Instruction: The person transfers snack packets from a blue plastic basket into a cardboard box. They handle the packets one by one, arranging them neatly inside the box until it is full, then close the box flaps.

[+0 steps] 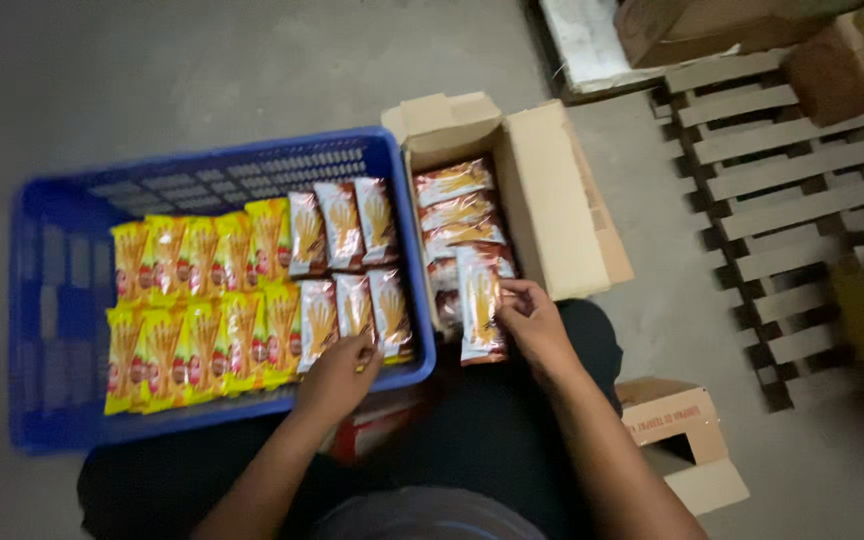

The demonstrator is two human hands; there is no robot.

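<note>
Left hand: the left hand rests on the near edge of the blue crate, fingers curled down onto the nearest silver-and-red snack packets; whether it grips one I cannot tell.
Right hand: the right hand has its fingers closed round the side of 1 upright snack packet, at the near end of the cardboard box.
Crate: sits on the grey floor, left of the box and touching it; it holds 2 rows of yellow packets on the left and 2 rows of 3 silver-and-red ones on the right.
Box: open, flaps up, with more silver-and-red packets stacked inside.
Nearby: a small cardboard carton beside the right forearm; a wooden pallet well apart to the right.
</note>
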